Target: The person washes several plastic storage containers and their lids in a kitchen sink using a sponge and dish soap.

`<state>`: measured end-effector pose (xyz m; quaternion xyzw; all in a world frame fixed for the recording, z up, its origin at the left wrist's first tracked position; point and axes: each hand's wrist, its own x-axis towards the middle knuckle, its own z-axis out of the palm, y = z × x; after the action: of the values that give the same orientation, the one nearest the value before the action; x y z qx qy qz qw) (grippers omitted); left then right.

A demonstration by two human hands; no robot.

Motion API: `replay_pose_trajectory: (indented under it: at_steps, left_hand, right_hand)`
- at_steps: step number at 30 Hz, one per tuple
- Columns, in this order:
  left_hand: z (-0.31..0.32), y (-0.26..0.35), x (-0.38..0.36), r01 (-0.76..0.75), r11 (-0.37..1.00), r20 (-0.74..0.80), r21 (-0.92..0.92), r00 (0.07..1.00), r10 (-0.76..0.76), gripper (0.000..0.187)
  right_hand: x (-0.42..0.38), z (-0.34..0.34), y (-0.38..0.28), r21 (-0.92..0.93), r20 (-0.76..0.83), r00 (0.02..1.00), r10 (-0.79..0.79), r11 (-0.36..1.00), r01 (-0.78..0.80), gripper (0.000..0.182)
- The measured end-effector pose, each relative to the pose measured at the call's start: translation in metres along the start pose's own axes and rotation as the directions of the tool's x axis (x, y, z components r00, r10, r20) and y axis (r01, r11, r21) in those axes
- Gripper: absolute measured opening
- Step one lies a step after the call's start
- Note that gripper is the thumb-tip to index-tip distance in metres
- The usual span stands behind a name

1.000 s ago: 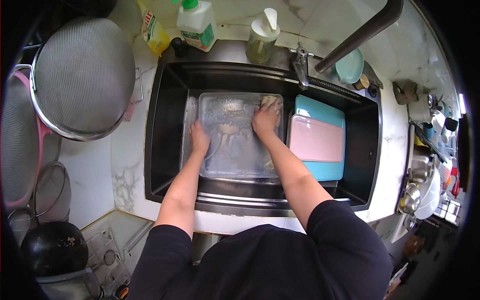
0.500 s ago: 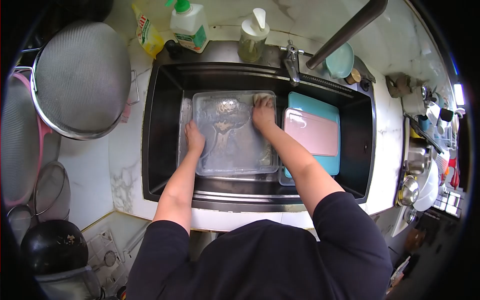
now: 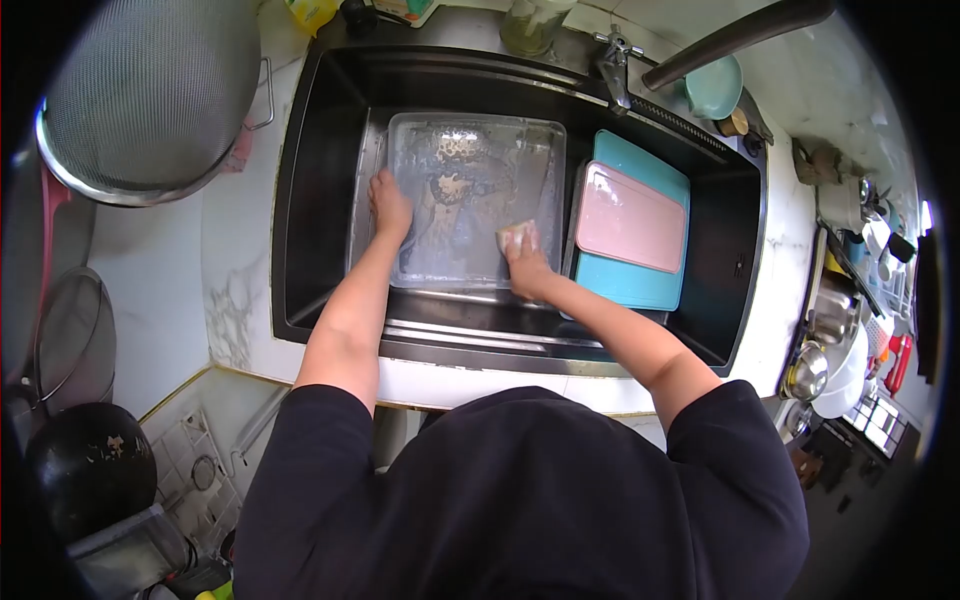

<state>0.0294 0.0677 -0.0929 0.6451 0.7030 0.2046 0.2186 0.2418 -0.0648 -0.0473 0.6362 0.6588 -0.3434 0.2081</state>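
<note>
A wide, clear plastic container (image 3: 465,215) with a wet, soapy surface sits in the dark sink (image 3: 322,200). My left hand (image 3: 391,208) grips the container's left edge, its fingers partly hidden. Held in my right hand (image 3: 529,268) is a pale, yellowish sponge (image 3: 515,236), pressed on the container near its lower right corner. Just right of that hand, a pink lid (image 3: 632,217) lies over a larger turquoise lid (image 3: 630,290) in the sink.
Behind the sink are a faucet (image 3: 614,75), a glass jar (image 3: 535,28) and a light-green bowl (image 3: 714,88). A large mesh strainer (image 3: 150,90) hangs at the left. Pots and utensils (image 3: 832,308) crowd the right counter.
My right hand with the sponge has moved from the container's upper right corner down to its lower right. My left hand stays at the left edge. The camera view has shifted.
</note>
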Motion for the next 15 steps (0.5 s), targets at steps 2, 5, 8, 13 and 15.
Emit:
replay_pose_trajectory:
  at_steps: [2, 5, 8, 13, 15]
  left_hand:
    - [-0.002, 0.003, 0.001, -0.001, 1.0, 0.0, 0.005, 1.0, 0.001, 0.038]
    - [0.005, -0.005, 0.004, -0.045, 0.999, -0.034, 0.024, 0.998, 0.046, 0.037]
    - [0.003, -0.005, 0.007, 0.007, 1.0, 0.005, -0.016, 1.0, -0.007, 0.036]
    - [0.003, -0.003, 0.007, -0.004, 0.999, -0.01, -0.032, 1.0, 0.004, 0.035]
    - [0.001, -0.001, 0.005, 0.004, 1.0, -0.012, -0.021, 1.0, -0.004, 0.036]
  right_hand:
    - [0.005, 0.005, -0.002, 0.058, 0.015, 0.997, -0.073, 0.996, 0.072, 0.07]
    - [0.032, 0.018, -0.022, 0.048, -0.099, 0.833, -0.544, 0.834, 0.55, 0.072]
    - [0.051, 0.002, -0.065, 0.099, 0.016, 0.692, -0.722, 0.69, 0.718, 0.072]
    - [0.071, -0.008, -0.076, 0.029, -0.041, 0.481, -0.876, 0.48, 0.877, 0.064]
    - [0.083, -0.007, -0.064, 0.06, -0.211, 0.557, -0.804, 0.558, 0.828, 0.061]
